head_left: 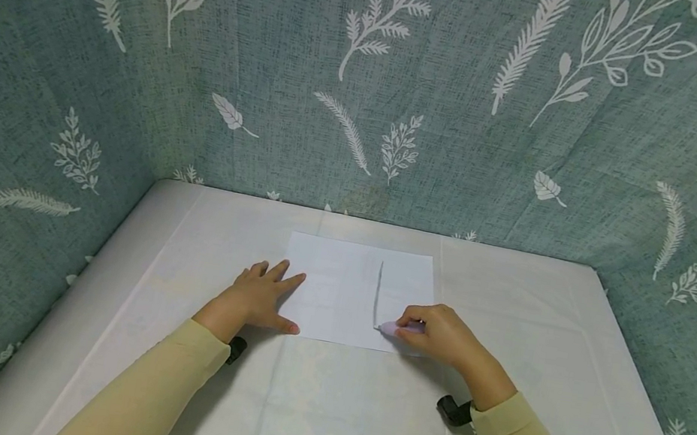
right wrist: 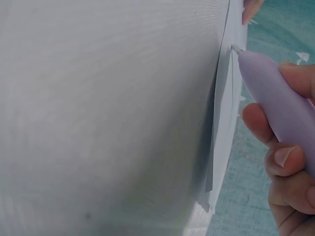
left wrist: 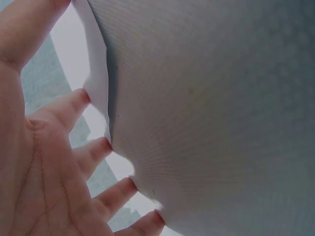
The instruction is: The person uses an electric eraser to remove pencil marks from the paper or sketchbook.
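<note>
A sheet of white paper [head_left: 333,291] lies on the table, with a dark upright line [head_left: 378,291] on its right half. My left hand [head_left: 256,298] rests at the sheet's left edge with fingers spread; in the left wrist view its fingertips [left wrist: 129,186] press down along that edge. Near the lower right of the sheet, my right hand [head_left: 443,333] grips a thick light-purple pen [right wrist: 275,96] between thumb and fingers. The pen's thin tip meets the paper at the lower end of the line.
A white cloth [head_left: 331,412] covers the table, with fold creases running across it. Green fabric walls [head_left: 267,128] with white leaf prints enclose the back and both sides. Black wrist cameras [head_left: 453,411] sit under both wrists, near the sleeve cuffs.
</note>
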The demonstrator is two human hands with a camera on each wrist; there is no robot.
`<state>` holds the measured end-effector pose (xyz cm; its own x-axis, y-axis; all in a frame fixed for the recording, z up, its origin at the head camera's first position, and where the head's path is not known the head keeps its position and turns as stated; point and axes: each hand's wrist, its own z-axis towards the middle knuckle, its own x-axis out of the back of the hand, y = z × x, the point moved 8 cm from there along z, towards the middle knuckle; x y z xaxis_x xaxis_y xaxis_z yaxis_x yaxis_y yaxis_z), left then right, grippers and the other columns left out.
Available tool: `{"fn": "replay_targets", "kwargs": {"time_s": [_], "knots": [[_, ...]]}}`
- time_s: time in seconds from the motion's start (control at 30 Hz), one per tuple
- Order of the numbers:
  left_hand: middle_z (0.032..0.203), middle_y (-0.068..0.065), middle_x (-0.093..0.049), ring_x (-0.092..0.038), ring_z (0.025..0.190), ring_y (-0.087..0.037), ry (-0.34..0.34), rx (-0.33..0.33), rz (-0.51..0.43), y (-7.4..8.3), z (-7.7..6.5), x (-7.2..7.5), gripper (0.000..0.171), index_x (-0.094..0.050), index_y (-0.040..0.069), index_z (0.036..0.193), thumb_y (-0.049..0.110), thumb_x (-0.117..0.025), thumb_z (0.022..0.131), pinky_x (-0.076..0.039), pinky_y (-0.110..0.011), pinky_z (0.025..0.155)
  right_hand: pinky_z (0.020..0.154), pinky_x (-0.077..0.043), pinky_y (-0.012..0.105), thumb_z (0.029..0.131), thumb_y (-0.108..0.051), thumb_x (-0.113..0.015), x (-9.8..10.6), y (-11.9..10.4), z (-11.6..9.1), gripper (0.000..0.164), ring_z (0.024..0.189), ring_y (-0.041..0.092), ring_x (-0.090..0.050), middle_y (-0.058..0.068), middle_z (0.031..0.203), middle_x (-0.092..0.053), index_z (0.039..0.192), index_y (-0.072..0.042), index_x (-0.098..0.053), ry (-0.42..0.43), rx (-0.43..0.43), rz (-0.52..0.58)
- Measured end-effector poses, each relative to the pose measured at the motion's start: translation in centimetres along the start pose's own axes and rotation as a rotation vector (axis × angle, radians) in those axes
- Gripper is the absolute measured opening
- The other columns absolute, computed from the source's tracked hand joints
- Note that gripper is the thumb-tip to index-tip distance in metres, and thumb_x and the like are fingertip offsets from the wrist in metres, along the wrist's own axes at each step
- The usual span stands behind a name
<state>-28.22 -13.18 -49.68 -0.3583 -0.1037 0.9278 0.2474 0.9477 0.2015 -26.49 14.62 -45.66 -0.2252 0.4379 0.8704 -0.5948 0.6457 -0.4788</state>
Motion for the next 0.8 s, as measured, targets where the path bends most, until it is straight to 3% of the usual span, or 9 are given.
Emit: {"fn": "replay_targets", "kwargs": {"time_s": [0.8], "knots": [[0.165, -0.02, -0.016, -0.016, 0.146, -0.053, -0.009, 0.002, 0.003, 0.2, -0.22, 0.21, 0.105, -0.03, 0.022, 0.16, 0.064, -0.077, 0.076, -0.018, -0.066, 0.115, 0.07, -0.053, 0.032, 0.087, -0.018, -0.079, 0.29, 0.28, 0.24, 0.006, 0.075, 0.007, -0.062, -0.003, 0.087, -0.075, 0.09, -0.014, -0.077, 0.055, -0.006, -0.025]]}}
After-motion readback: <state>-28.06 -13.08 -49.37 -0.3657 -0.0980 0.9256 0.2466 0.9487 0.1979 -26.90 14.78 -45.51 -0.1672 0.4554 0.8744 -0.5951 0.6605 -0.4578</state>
